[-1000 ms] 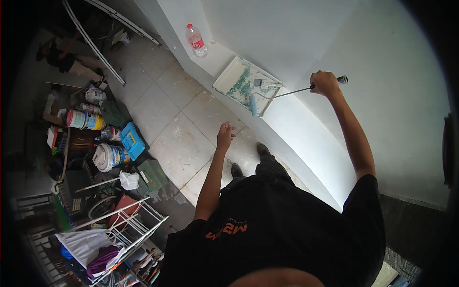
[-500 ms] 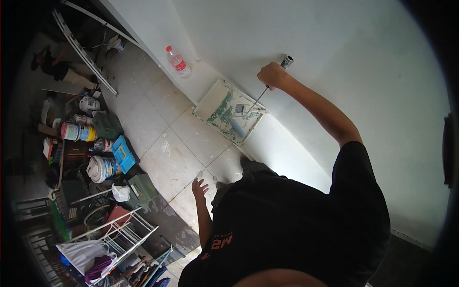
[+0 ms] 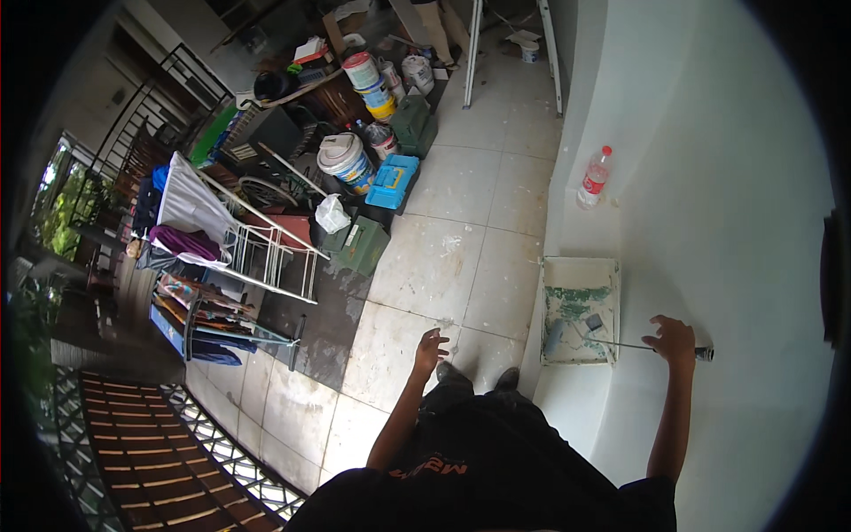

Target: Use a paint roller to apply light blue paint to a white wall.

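A white rectangular paint tray (image 3: 581, 262), smeared with green and white paint, sits on the white ledge by the wall. In it lie a small grey block (image 3: 593, 322) and a pale bluish-grey piece (image 3: 554, 338). A thin metal rod (image 3: 634, 345) runs from the tray over its right side to a dark-ended handle (image 3: 705, 354). My right hand (image 3: 674, 340) is over the handle, its fingers apart and stretched toward the tray; it hides part of the handle. My left hand (image 3: 430, 351) hangs above the tiled floor, fingers spread, with nothing in it.
A clear bottle with a red cap and label (image 3: 595, 180) stands farther along the ledge. Paint buckets (image 3: 347, 162), a blue toolbox (image 3: 392, 182), green boxes (image 3: 363, 246) and a white rack (image 3: 279, 253) line the left. Beyond are a ladder (image 3: 475, 53) and another person's legs (image 3: 434, 31).
The view has turned, bringing the rack and the railing at left into sight. My right hand's fingers, earlier closed round the handle, are now spread. My left hand stays open.
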A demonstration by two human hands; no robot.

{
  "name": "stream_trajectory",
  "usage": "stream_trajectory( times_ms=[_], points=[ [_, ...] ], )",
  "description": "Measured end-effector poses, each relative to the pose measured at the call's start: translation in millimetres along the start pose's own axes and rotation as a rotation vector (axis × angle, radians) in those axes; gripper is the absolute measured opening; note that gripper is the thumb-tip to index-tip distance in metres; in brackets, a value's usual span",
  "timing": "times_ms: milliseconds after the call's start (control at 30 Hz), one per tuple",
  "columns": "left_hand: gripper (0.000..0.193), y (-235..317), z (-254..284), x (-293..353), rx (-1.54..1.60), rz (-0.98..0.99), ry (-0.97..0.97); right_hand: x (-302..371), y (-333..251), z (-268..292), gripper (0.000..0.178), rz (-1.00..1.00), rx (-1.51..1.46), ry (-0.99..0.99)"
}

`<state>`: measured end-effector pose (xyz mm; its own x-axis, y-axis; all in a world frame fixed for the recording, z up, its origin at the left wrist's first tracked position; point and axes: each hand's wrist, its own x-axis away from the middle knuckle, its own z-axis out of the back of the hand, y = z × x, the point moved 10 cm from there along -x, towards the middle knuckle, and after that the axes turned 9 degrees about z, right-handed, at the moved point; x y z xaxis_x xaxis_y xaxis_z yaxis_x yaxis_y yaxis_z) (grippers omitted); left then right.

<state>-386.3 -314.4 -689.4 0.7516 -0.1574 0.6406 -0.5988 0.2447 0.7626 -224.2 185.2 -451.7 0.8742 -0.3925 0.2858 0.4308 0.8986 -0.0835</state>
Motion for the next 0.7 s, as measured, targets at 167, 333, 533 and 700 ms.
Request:
stream_trajectory(
  times_ms=[167, 333, 533, 700],
  points=[
    [0.051, -7, 12, 27, 0.009, -0.055, 0.069, -1, -27, 12, 0.037, 0.152, -0.078, 0.158],
    [0.048, -33, 21, 48, 0.055, -0.024, 0.153, -2, -51, 34, 0.033, 0.199, -0.273, 0.178],
    [0.048, -2, 25, 89, 0.081, -0.075, 0.227, -14, -121, 24, 0.03, 0.458, -0.562, 0.162],
    [0.049, 59, 39, 135, 0.181, -0.323, 0.257, 10, -250, 22, 0.025, 0.786, -0.803, 0.05]
  ],
)
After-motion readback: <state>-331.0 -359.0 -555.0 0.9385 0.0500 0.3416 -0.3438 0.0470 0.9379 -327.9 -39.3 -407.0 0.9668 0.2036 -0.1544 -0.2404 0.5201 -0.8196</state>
